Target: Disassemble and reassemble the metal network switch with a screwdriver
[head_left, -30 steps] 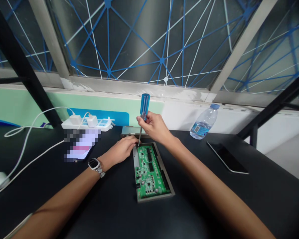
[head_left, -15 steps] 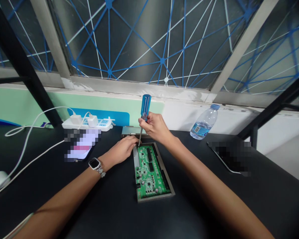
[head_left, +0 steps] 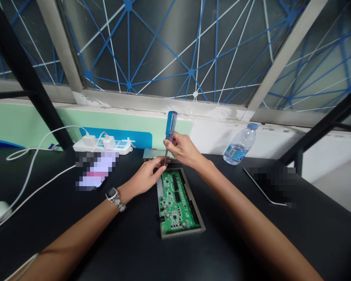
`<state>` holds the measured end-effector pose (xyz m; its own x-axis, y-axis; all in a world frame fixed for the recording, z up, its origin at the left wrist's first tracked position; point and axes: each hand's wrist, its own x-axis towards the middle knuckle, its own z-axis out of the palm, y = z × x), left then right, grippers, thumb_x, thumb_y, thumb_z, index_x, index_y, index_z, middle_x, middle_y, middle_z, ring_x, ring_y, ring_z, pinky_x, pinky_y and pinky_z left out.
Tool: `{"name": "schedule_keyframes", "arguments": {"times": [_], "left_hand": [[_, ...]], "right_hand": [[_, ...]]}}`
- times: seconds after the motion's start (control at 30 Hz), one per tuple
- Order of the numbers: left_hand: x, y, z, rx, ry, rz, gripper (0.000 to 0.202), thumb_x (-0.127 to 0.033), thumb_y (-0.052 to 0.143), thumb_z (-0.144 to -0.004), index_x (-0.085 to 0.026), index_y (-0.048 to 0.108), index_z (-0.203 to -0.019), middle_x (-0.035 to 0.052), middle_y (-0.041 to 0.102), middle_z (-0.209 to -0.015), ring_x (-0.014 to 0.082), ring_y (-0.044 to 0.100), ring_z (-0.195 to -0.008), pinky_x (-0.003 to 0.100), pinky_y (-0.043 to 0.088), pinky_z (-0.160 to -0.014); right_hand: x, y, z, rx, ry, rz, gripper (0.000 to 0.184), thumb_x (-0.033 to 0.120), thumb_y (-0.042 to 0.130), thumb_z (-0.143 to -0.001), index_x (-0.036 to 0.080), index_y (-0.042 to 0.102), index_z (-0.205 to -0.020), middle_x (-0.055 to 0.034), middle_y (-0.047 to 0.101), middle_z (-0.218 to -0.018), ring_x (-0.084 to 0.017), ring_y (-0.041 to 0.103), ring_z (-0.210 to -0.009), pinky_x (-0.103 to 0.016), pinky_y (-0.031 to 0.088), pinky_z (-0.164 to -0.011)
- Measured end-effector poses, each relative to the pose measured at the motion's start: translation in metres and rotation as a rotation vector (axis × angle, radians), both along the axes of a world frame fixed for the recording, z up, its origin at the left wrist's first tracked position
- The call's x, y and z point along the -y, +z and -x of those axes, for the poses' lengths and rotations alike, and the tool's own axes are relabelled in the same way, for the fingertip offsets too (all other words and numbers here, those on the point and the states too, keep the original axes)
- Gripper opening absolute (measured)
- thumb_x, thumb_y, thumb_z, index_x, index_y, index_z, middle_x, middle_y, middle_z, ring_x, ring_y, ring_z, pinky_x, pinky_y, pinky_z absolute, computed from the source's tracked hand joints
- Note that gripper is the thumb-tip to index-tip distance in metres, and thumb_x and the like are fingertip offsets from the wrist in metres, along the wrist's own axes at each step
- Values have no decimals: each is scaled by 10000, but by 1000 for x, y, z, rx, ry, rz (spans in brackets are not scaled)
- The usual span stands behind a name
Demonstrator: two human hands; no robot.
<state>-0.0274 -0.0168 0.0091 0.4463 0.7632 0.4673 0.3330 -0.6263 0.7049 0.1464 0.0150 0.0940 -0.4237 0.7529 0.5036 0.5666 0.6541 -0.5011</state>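
Head camera, looking down the black table, and both bare forearms reach in from the near edge. Closest is a shallow grey metal case, lying flat and open on top. Inside it sits a green circuit board, long axis running away from the person. A wristwatch sits on the left arm. At the case's far-left corner, the left hand has its fingertips gathered right at the tool's tip; whether they pinch anything there, I cannot tell. Right hand is clenched around the screwdriver just below the blue handle. The tool stands nearly upright, handle up and leaning slightly right, shaft pointing down at that far-left corner. Just behind lies a flat grey metal plate. Further left, a white power strip carries two white chargers with cables trailing off. Far right, a clear water bottle with a blue cap stands tilted by the wall.
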Motion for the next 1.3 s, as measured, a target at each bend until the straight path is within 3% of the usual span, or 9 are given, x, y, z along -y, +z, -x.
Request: {"name": "schedule_keyframes", "arguments": {"times": [0.17, 0.37, 0.67, 0.87, 1.07, 1.3], "left_hand": [[2, -1, -7, 119, 44, 59, 278, -284, 440, -981, -180, 631, -1154, 83, 723, -1102, 230, 680, -1037, 337, 505, -945], [3, 2, -8, 118, 98, 37, 245, -242, 449, -970, -167, 655, -1081, 72, 740, -1030, 208, 695, -939, 315, 516, -879], [4, -6, -11, 94, 205, -15, 241, -224, 481, -952, -190, 678, -1086, 58, 759, -942, 220, 718, -871, 295, 539, -778], [4, -6, -11, 112, 198, -5, 224, -237, 498, -947, -177, 690, -1045, 62, 760, -954, 222, 719, -884, 285, 538, -777], [5, -5, -11, 125, 189, 33, 223, -276, 514, -951, -173, 682, -1056, 46, 747, -882, 204, 710, -837, 282, 534, -788], [3, 2, -7, 161, 106, 48, 257, -272, 513, -957, -170, 704, -1096, 66, 746, -1047, 205, 695, -948, 287, 513, -865]], "right_hand": [[8, 3, 3, 14, -89, -54, 348, 487, 508, -891, 224, 386, -698, 42, 454, -586, -108, 398, -515, -267, 274, -535], [17, 3, 13, 9, -313, -137, 538, 672, 542, -827, 228, 352, -590, 26, 443, -490, -132, 403, -495, -293, 264, -533], [17, -4, 20, 84, -502, -229, 589, 705, 465, -858, 219, 497, -526, -31, 509, -493, -159, 439, -486, -308, 230, -535], [21, -2, 22, 229, -551, -270, 544, 605, 401, -932, 192, 615, -649, -48, 583, -535, -174, 528, -502, -295, 232, -521], [18, 0, 19, 367, -437, -245, 504, 511, 334, -982, 150, 648, -823, -69, 648, -616, -198, 590, -542, -300, 231, -511], [14, 6, 10, 247, -268, -94, 450, 504, 344, -982, 178, 574, -773, -33, 594, -581, -166, 548, -542, -287, 271, -516]]}}
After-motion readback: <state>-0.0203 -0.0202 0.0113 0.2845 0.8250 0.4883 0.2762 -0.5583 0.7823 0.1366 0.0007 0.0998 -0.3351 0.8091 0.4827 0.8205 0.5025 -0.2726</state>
